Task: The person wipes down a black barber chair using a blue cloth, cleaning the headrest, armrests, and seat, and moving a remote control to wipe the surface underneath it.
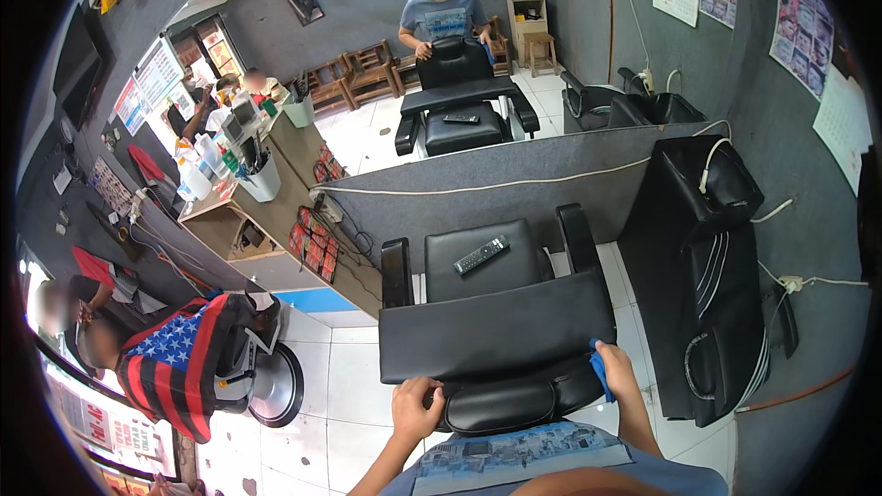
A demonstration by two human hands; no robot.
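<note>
Directly before me stands a black barber chair (pixel 482 331), seen from behind its backrest. My left hand (pixel 417 408) rests at the left end of the padded headrest (pixel 501 408), fingers bent against it. On the right side of the backrest, my right hand (pixel 615 370) grips a blue cloth (pixel 601 375), which hangs down beside the chair. A black remote control (pixel 481 255) lies on the seat, between two black armrests. The wall mirror (pixel 372 131) shows me and the same chair from the front.
A black shampoo chair (pixel 710 289) stands at the right wall, with cables near it. Left of the chair is a wooden cabinet (pixel 275 248) holding bottles and a container of tools. Further left, a person in a flag-patterned cape (pixel 172 365) sits by another person.
</note>
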